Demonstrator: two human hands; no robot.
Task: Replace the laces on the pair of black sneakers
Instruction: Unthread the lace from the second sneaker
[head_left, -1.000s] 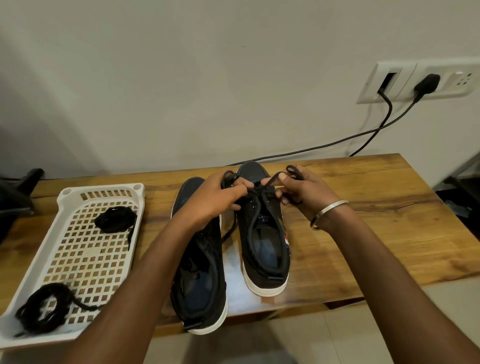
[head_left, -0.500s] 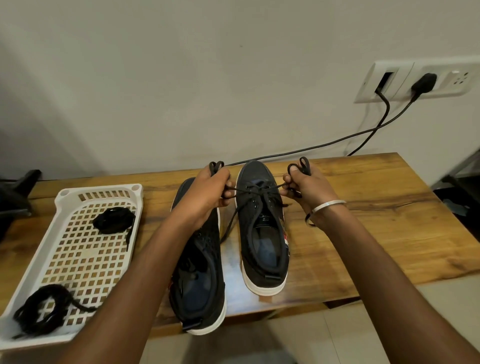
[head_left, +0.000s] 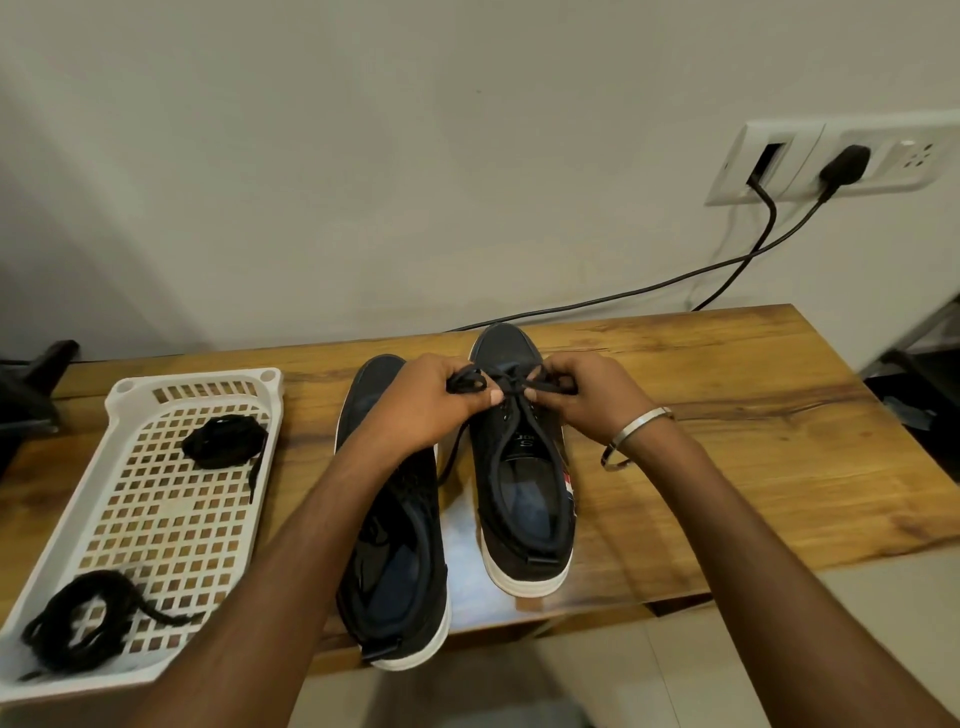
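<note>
1. Two black sneakers are sitting side by side on a wooden table, toes pointing at the wall. The right sneaker is sitting a bit further back than the left sneaker, whose heel is hanging just past the near edge of the table.

2. Both hands are working right over the front of the right sneaker, close together, almost touching. The left hand is curling its fingers round a bunched loop of black lace, with a bit of it poking out by the thumb. The right hand is pinching the other part of the same lace, fingers curled in tight.

3. The lace is crossing between the two hands just above the sneaker's eyelets, and one strand is trailing down into the gap between the shoes. Can't really tell how far it's threaded, since the hands are covering that part.

4. A silver bangle is hanging on the right wrist.

5. Off to the left, a white plastic tray with a grid bottom is sitting on the table, holding two bundles of black lace: one near bundle at the front corner and one far bundle toward the back.

6. On the wall, a socket plate is holding a black plug, with cables running down behind the table.
</note>
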